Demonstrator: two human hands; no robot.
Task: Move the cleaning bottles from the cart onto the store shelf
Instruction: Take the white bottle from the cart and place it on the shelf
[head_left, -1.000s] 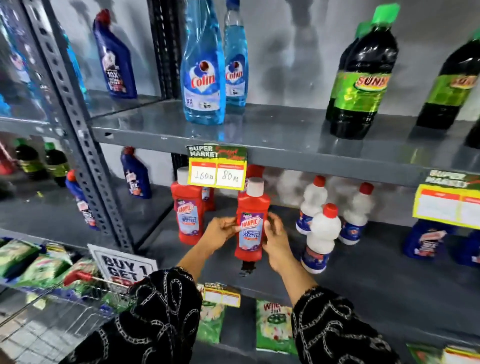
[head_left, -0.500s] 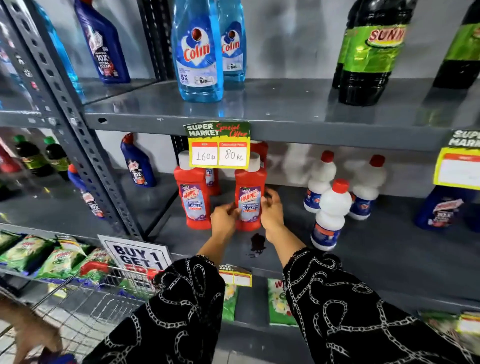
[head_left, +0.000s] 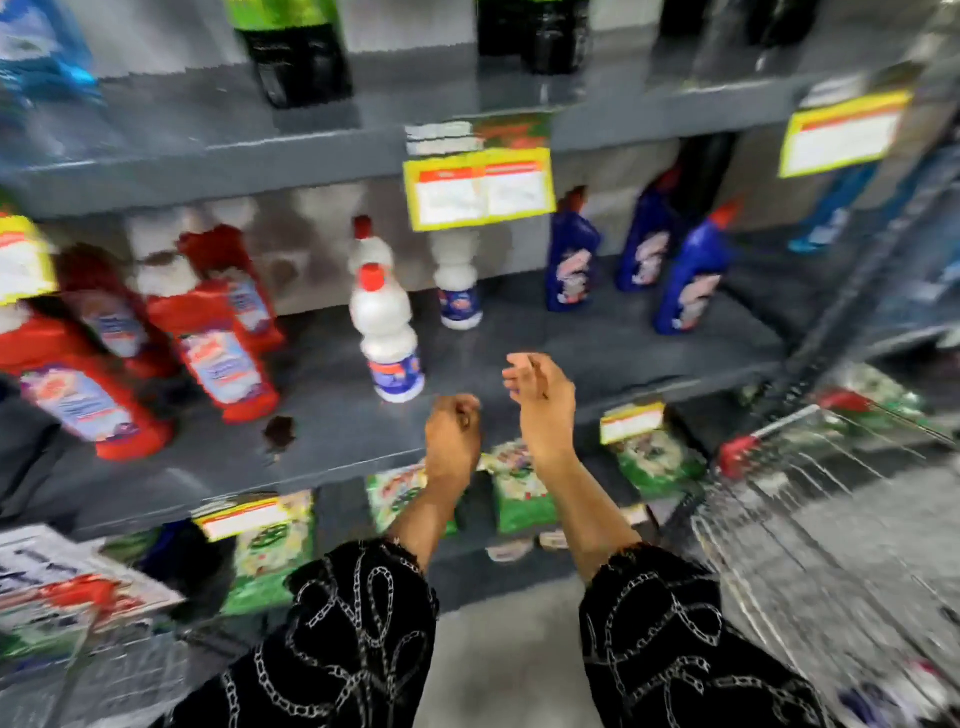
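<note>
The view is blurred by motion. Red cleaner bottles (head_left: 218, 358) stand at the left of the grey middle shelf (head_left: 597, 343). White bottles with red caps (head_left: 387, 332) stand in the middle and dark blue bottles (head_left: 685, 286) to the right. My left hand (head_left: 453, 439) hovers over the shelf's front edge with fingers curled and nothing in it. My right hand (head_left: 540, 400) is beside it, a little higher, fingers loosely apart and empty. The wire cart (head_left: 810, 499) with red handle ends stands at the right.
Yellow price tags (head_left: 480, 189) hang from the upper shelf edge. Dark bottles (head_left: 296, 57) and a blue bottle (head_left: 41, 62) stand on the top shelf. Green packets (head_left: 519, 488) lie on the lower shelf. A second wire basket and a sign (head_left: 67, 587) sit bottom left.
Both hands have let go of the red bottle, which now stands on the shelf at the left. The view has swung right, and the hands have drawn back toward the shelf's front edge.
</note>
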